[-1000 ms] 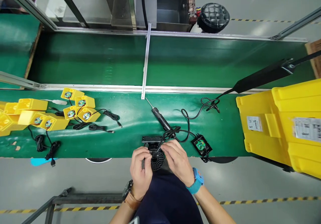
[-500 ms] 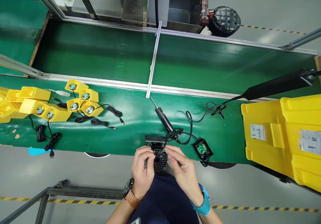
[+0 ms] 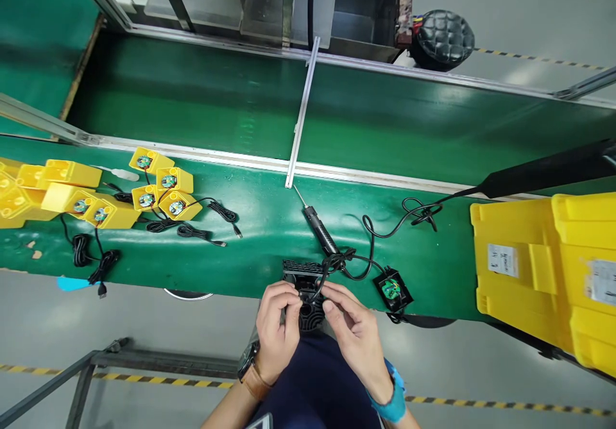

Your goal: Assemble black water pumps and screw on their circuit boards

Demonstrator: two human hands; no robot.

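My left hand [image 3: 276, 329] grips a round black finned heat sink [image 3: 310, 317] at the belt's front edge, with a flat black ribbed piece [image 3: 303, 267] just beyond it. My right hand [image 3: 349, 333] sits beside it, fingertips pinched on a thin black wire [image 3: 315, 294] that leads into a tangle of cable. An electric screwdriver [image 3: 320, 230] lies on the green belt [image 3: 260, 249] just beyond my hands, its cord looping to a black housing with a green circuit board [image 3: 392, 291]. Part of the heat sink is hidden by my fingers.
Several yellow housings with small fans [image 3: 163, 188] and coiled black cables lie at the left of the belt. A large yellow bin [image 3: 520, 269] stands at the right. An aluminium strip [image 3: 302, 111] crosses a second green belt [image 3: 183, 95] beyond.
The whole view has swung, so the belt items sit further right and tilted. My hands have stayed together on the black part, with my right wrist turned slightly.
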